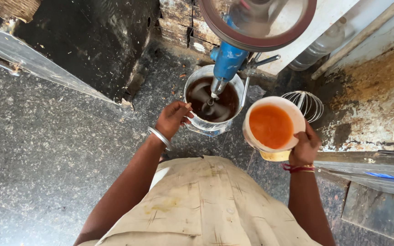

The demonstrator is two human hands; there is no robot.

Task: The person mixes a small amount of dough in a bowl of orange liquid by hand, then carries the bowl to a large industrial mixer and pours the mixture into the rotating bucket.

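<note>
My left hand (pixel 173 119) is curled, fingers closed on the near rim of the steel pot (pixel 196 122), which stands on the dark stone floor (pixel 46 136) under the blue mixer shaft (pixel 226 64); dark brown liquid (pixel 224 105) fills the pot. My right hand (pixel 304 148) grips the side of a white bowl (pixel 292 115) full of orange liquid (pixel 271 126), held just right of the pot. A wire whisk (pixel 310 104) lies beyond the bowl.
</note>
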